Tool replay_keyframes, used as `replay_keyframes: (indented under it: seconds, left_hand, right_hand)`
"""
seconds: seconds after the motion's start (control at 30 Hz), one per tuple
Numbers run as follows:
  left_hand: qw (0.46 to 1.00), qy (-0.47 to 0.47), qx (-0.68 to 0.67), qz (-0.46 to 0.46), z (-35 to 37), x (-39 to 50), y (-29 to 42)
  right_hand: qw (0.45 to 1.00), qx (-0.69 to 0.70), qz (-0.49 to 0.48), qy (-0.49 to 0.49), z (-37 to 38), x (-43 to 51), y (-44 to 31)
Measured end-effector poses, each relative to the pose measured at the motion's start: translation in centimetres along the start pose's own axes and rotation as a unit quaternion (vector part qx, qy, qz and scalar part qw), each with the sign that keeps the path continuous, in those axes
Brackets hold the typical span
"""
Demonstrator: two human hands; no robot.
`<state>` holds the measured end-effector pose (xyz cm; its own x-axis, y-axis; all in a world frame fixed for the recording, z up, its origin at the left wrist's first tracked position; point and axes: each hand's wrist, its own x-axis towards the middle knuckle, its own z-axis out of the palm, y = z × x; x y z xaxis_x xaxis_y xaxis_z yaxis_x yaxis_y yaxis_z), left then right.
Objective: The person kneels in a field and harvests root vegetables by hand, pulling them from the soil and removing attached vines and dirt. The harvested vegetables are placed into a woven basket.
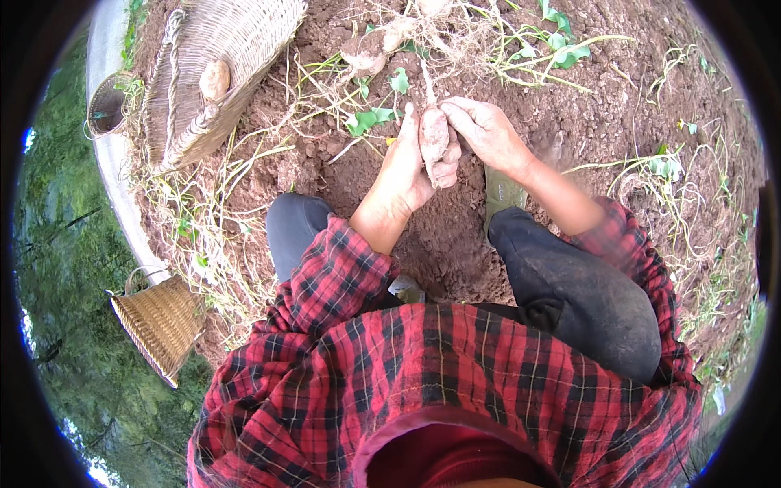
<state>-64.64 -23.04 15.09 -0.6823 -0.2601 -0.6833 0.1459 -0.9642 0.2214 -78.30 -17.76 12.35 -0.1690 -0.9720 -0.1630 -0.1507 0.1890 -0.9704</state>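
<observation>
A soil-dusted sweet potato (434,135) rests in my left hand (410,160), whose fingers curl around its far side. My right hand (482,127) pinches at the tuber's upper end, where a thin root stalk (429,82) runs up from it. That stalk leads to a tangle of pale roots (448,46) at the top of the view. More tubers (365,60) lie by the tangle, partly covered by roots and soil. Green leaves (369,119) sit just left of my left hand.
At the upper left a wide woven basket (256,36) with a rope handle holds one tuber (215,80). Smaller woven baskets (160,323) (110,104) stand by the pale concrete edge (119,174). Cut vines (677,189) strew the brown soil. My green shoe (504,192) is planted below my right hand.
</observation>
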Motion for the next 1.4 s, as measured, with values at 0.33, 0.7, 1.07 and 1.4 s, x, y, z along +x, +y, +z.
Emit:
replay_keyframes:
  seconds: [0.33,0.7,1.07,1.4]
  left_hand:
    - [0.851,-0.036,0.042,0.523,3.1,-3.6,15.3]
    - [0.282,0.269,0.910,0.142,-2.7,9.1,13.9]
    - [0.458,0.107,0.847,0.248,-1.4,2.3,0.8]
    - [0.581,0.118,0.730,0.341,-0.8,3.0,-0.8]
  right_hand:
    - [0.985,-0.063,0.119,-0.103,-0.3,-0.4,1.9]
    - [0.985,-0.084,0.087,-0.126,-0.4,-1.1,1.8]
    - [0.931,0.251,0.263,0.032,-0.2,-0.9,3.5]
    - [0.795,0.536,0.267,0.095,-0.3,-0.9,2.4]
